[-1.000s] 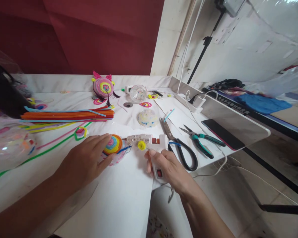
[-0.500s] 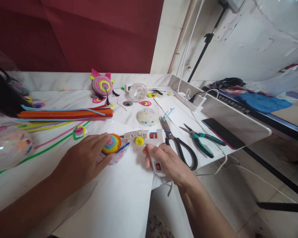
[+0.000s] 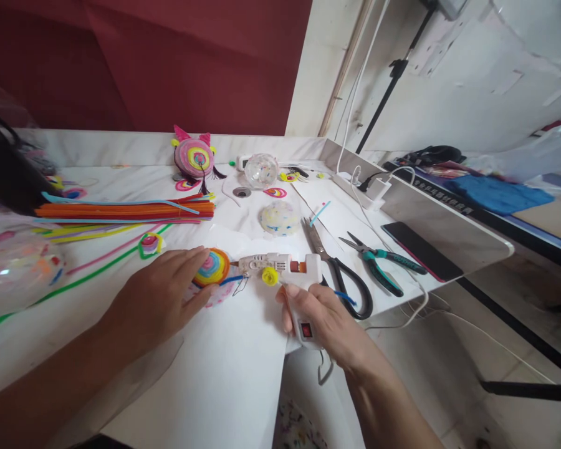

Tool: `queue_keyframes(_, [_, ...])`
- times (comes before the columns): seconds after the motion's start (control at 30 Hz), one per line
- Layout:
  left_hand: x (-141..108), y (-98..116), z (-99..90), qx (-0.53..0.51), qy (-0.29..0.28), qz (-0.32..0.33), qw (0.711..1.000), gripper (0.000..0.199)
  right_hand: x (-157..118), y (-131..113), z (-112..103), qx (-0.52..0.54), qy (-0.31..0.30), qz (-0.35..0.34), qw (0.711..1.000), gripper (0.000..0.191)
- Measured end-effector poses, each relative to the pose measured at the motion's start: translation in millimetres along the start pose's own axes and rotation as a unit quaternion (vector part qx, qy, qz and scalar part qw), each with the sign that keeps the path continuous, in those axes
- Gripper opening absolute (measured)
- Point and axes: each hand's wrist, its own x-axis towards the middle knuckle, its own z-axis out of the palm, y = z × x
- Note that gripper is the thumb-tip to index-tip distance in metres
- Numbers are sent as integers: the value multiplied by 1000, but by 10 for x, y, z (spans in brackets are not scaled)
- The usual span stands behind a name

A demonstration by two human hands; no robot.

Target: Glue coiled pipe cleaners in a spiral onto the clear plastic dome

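Note:
My left hand [image 3: 166,280] is closed about a round disc of coiled pipe cleaner [image 3: 212,267], with rings of pink, yellow, blue and orange. Beneath the disc shows part of a clear speckled plastic piece [image 3: 212,298]. A blue pipe cleaner [image 3: 232,280] sticks out from the disc's right edge. My right hand [image 3: 315,308] grips a white hot glue gun [image 3: 305,269] by its handle, fingers at the trigger. Its nozzle points left, close to the disc's orange rim; whether it touches I cannot tell. A small yellow coil [image 3: 269,275] shows against the gun's near side.
Black-handled scissors [image 3: 341,274], pliers [image 3: 378,259] and a phone [image 3: 421,251] lie to the right. A bundle of pipe cleaners [image 3: 126,211] is at left. Clear plastic domes [image 3: 279,218] and a pink eared ornament [image 3: 194,157] stand behind. A power strip [image 3: 359,189] carries plugs and cords.
The glue gun and my right hand have shifted slightly right and down, and the nozzle has drawn back a little. My left hand stays on the disc.

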Motion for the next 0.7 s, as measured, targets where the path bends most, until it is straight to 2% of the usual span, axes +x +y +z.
queue_keyframes(0.13, [11,9,-10,30,9,25,999,47,-42,17,12,-8,1,10,1000,65])
queue_keyframes(0.27, [19,22,-15,54,5,43,998,46,-28,6,11,2,8,7,1000,62])
queue_keyframes(0.47, [18,13,14,64,62,66,994,46,115,-43,18,4,10,-8,1000,61])
queue_keyframes(0.7, [26,4,27,57,59,68,994,41,206,-92,35,-4,6,-32,999,57])
